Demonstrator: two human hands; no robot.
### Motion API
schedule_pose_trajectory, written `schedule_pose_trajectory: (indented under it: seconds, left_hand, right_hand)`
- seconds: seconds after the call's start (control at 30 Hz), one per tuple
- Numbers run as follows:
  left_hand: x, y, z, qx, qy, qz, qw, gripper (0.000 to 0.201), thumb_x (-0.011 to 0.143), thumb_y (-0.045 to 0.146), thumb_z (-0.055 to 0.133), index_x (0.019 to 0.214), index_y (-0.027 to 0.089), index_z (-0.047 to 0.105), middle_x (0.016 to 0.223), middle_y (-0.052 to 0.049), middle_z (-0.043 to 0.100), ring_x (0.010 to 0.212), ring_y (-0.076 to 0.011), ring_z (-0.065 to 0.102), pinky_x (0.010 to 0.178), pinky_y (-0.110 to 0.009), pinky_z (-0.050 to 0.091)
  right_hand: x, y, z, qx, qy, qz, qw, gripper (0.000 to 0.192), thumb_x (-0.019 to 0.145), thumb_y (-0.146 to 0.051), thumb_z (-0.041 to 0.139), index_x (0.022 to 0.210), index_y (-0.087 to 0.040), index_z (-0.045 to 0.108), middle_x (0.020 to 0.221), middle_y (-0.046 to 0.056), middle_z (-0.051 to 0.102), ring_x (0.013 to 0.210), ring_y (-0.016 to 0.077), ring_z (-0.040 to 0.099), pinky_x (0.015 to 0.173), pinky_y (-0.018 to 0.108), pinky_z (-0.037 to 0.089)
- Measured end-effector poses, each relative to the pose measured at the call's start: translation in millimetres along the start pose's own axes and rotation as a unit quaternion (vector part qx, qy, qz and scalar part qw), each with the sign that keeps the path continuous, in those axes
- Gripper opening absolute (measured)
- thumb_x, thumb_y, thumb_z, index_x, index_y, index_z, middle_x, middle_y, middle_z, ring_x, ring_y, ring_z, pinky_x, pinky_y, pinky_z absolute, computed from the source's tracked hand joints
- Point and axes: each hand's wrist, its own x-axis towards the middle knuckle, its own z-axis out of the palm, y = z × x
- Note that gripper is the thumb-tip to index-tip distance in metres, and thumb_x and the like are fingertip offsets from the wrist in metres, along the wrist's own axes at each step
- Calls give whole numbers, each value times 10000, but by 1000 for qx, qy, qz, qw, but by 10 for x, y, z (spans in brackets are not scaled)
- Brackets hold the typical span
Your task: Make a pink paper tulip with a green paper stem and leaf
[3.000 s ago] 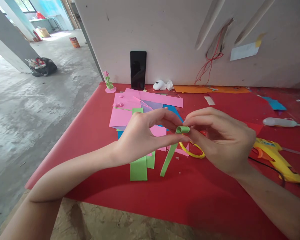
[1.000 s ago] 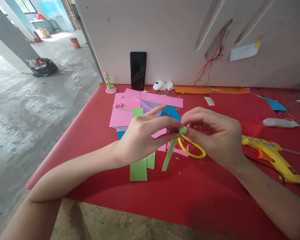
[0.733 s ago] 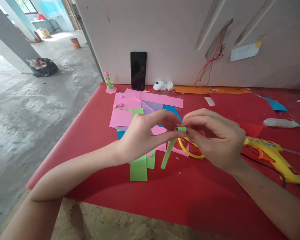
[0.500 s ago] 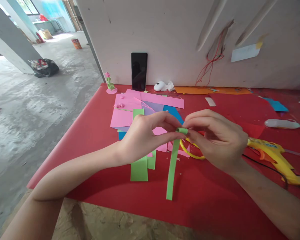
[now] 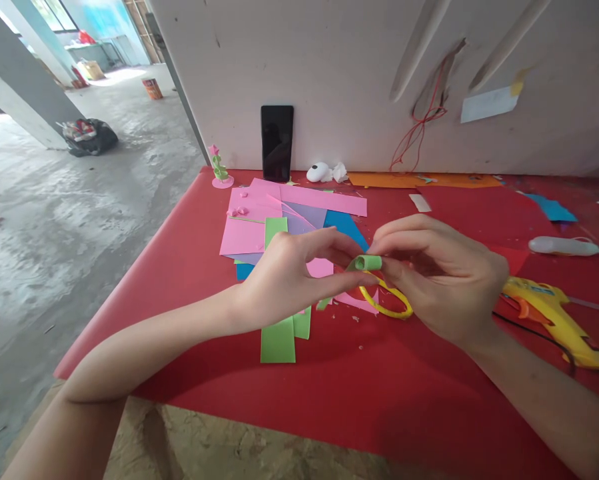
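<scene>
Head camera: my left hand (image 5: 289, 277) and right hand (image 5: 439, 280) meet above the red table (image 5: 404, 393), fingertips pinched shut on a rolled green paper strip (image 5: 366, 263) held between them, near the scissors (image 5: 386, 301)

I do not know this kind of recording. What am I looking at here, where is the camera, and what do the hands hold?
There is no machine: a person works with two bare hands. The one camera sits on the person's head and looks forward and down, so the arms enter from below. The left hand and the right hand meet above a red table and together pinch a small green paper roll in their fingertips. Under them lie pink paper sheets, green strips and yellow-handled scissors. At the right lies a yellow glue gun. A black phone leans against the wall behind.
</scene>
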Motion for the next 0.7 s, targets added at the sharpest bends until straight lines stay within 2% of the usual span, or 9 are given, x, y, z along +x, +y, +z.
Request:
schedule_pose_trajectory:
  seconds: [0.17,0.23,0.3,0.4,0.57,0.7]
  left_hand:
    - [15,73,-15,-49,-49,-73,995,239,789,385,655,777,148,685,744,-16,724,673,-109,670,587,-186,532]
    - [12,87,-21,-71,-56,-89,992,218,780,366,669,767,149,686,766,-16,729,689,-104,674,598,-171,541]
    - [7,92,-27,-89,-59,-100,989,184,768,330,687,761,146,678,730,-7,722,672,-96,676,594,-156,548]
    - [3,92,-39,-96,-52,-106,988,154,744,291,714,759,145,668,693,-2,716,650,-102,682,591,-162,561]
    - [8,79,-59,-59,-22,-82,995,146,691,237,755,768,153,663,717,4,717,685,-125,697,610,-192,581]
    - [11,53,-55,-48,-25,-67,996,120,712,220,733,791,156,668,735,1,720,695,-128,698,625,-205,587]
  right_hand:
    - [-20,2,-22,-90,27,-121,988,219,783,-45,624,869,-245,605,793,13,644,704,123,620,513,230,502]
    - [-26,5,-22,-116,30,-146,982,241,769,-31,638,885,-241,605,792,19,654,703,126,631,510,227,512]
    - [-32,12,-14,-99,31,-138,985,246,759,-24,648,877,-236,611,788,23,654,706,127,630,515,227,515]
    - [-32,27,-1,-15,22,-84,996,222,758,-54,659,861,-247,623,808,16,638,687,119,603,500,236,501]
    - [-8,37,-4,73,-38,18,996,159,789,-82,616,835,-233,627,815,-7,620,624,92,580,464,231,472]
    - [7,17,-8,60,-23,1,998,177,769,-63,632,793,-238,625,774,-16,614,622,91,583,466,223,469]
